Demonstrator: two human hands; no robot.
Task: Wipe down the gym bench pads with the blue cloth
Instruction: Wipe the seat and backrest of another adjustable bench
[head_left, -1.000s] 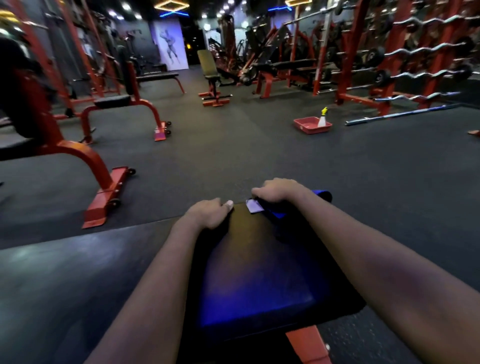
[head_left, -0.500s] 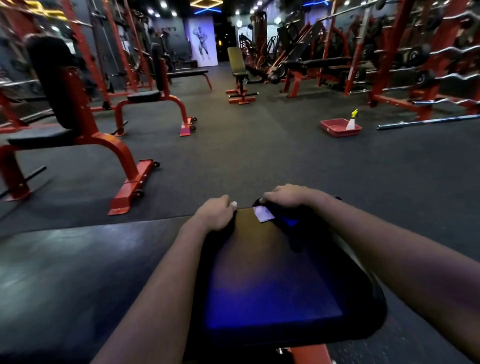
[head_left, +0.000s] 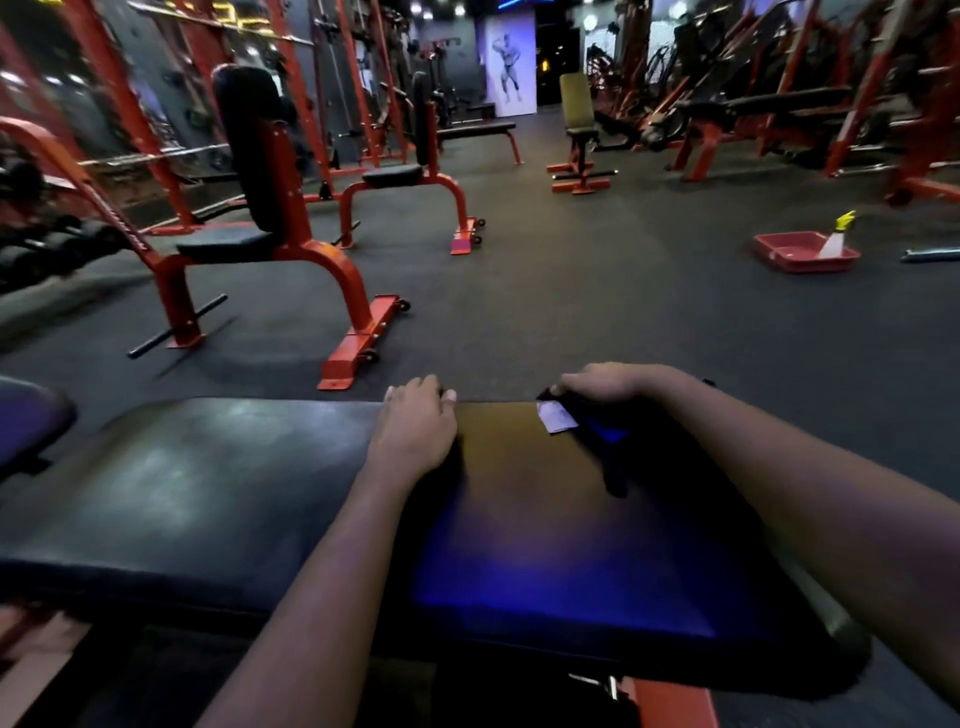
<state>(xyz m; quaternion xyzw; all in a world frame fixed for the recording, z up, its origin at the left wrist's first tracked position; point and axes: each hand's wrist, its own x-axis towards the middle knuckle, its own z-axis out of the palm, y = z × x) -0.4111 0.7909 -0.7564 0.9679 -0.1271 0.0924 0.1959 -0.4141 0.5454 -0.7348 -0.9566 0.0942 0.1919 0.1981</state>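
A black bench seat pad (head_left: 561, 545) lies right below me, with a longer black pad (head_left: 197, 488) joining it on the left. My left hand (head_left: 415, 426) rests on the far edge where the two pads meet, fingers curled over the rim. My right hand (head_left: 618, 384) grips the blue cloth (head_left: 597, 431) at the seat pad's far right corner. The cloth is dark, bunched under the hand, and a white tag (head_left: 555, 417) sticks out of it.
Red-framed seats (head_left: 270, 228) stand on the dark rubber floor to the left. A red tray (head_left: 800, 252) with a spray bottle (head_left: 836, 236) sits on the floor at the right. Racks and other benches line the back of the room.
The view has swung to the left, bringing the long pad and the red seats into sight. Both hands stay at the pad's far edge; the right hand still grips the cloth.
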